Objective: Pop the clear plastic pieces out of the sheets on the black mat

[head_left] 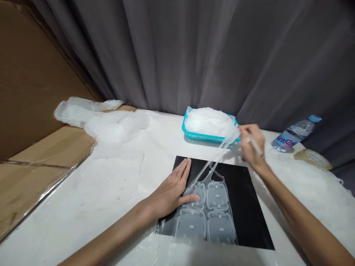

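Observation:
A translucent moulded sheet (219, 196) with several rounded rectangular panels lies on a black board (244, 207). My left hand (180, 184) lies flat, fingers stretched and thumb spread, across the board and the sheet's left edge. Raised at the board's far right corner, my right hand (253, 146) is closed on translucent strips (219, 157). These run taut from the sheet's far end up to my fingers. A pale, slim stick-like tool (255, 145) also sits in that hand; blur hides its kind.
Beyond the board stands a turquoise basket (199, 137) heaped with white, fluffy-looking scraps (209, 120). A water bottle (295, 133) and a tape roll (313, 158) are at the right. Clear film sheets (111, 125) lie at the left beside cardboard (66, 144). A grey curtain (177, 55) hangs behind.

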Available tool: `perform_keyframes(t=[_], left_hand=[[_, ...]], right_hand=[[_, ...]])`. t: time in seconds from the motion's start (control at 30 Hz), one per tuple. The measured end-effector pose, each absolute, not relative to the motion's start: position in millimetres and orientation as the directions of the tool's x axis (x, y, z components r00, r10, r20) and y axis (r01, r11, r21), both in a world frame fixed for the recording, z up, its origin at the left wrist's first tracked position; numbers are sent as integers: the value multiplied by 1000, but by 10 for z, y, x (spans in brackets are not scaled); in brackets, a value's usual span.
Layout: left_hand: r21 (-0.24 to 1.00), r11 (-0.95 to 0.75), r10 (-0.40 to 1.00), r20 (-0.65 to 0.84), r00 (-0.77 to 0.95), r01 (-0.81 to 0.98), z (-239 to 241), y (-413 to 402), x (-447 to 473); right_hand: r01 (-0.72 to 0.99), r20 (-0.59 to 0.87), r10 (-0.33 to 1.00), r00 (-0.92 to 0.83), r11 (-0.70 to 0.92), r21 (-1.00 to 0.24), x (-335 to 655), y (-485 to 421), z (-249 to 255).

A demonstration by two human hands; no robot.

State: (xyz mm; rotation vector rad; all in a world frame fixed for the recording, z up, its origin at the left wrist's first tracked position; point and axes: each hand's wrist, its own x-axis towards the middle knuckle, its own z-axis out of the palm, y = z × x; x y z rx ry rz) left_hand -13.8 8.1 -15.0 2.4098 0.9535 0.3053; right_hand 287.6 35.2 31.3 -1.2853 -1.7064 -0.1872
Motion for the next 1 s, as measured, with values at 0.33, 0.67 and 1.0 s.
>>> perform_keyframes(t=[0.33,0.67,1.0], left_hand=[[761,-431,799,72,596,485,-97,115,-123],[989,70,880,-123,460,130,112,98,161],[930,337,847,-231,479,-148,138,56,163]], right_hand=[[426,133,891,-433,332,-842,2642,164,636],[379,198,934,-297,305,-874,2568,78,719],[488,348,815,-464,563,-667,2193,42,159]])
